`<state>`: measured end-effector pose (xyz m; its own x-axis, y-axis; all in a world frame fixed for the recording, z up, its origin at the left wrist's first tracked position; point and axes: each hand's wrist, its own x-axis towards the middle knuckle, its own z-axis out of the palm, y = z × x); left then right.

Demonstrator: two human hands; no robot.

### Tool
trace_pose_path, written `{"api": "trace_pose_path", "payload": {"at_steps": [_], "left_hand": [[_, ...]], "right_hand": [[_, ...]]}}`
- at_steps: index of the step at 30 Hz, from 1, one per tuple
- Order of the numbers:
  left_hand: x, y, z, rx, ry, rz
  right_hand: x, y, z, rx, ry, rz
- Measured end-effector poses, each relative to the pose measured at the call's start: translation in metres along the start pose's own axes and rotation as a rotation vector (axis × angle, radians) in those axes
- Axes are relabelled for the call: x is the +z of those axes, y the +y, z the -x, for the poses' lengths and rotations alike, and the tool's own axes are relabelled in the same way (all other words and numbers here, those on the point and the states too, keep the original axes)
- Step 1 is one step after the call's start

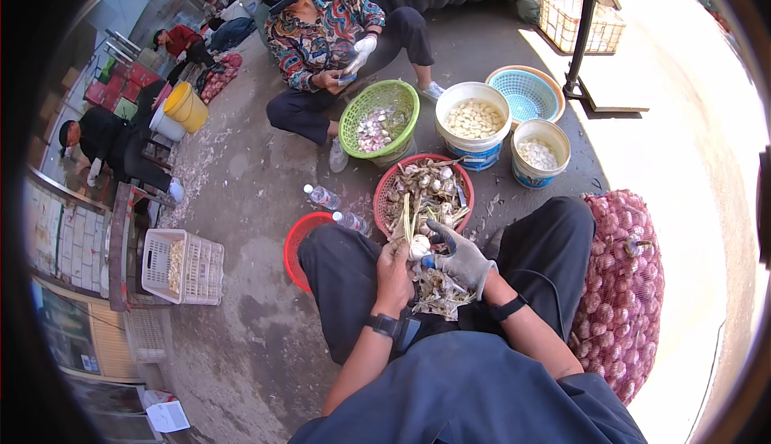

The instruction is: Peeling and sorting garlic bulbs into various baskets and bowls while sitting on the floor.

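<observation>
My left hand is bare and grips a white garlic bulb with its dry stalks pointing up and away from me. Close against the bulb's right side is my right hand, in a grey work glove, fingers spread. A small blue patch shows at its tip; whether that is a tool or part of the glove I cannot tell. Below both hands, garlic skins and dry scraps lie heaped between my thighs. Just beyond is a red basket of untrimmed garlic bulbs and stalks.
A green basket of cloves, a large bucket and a smaller bucket of peeled cloves stand ahead. A net sack of garlic leans by my right leg. Plastic bottles lie left. A co-worker sits opposite; a platform scale stands behind.
</observation>
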<state>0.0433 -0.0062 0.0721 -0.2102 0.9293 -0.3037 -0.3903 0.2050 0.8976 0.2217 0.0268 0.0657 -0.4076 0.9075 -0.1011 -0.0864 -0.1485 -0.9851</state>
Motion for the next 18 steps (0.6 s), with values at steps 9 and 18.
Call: {"api": "trace_pose_path", "payload": {"at_steps": [9, 18], "left_hand": [[0.021, 0.025, 0.011, 0.315, -0.159, -0.807], [0.018, 0.026, 0.010, 0.487, -0.137, -0.701]], "right_hand": [[0.007, 0.026, -0.004, 0.062, -0.027, 0.048], [0.007, 0.017, -0.002, 0.213, -0.149, -0.514]]}}
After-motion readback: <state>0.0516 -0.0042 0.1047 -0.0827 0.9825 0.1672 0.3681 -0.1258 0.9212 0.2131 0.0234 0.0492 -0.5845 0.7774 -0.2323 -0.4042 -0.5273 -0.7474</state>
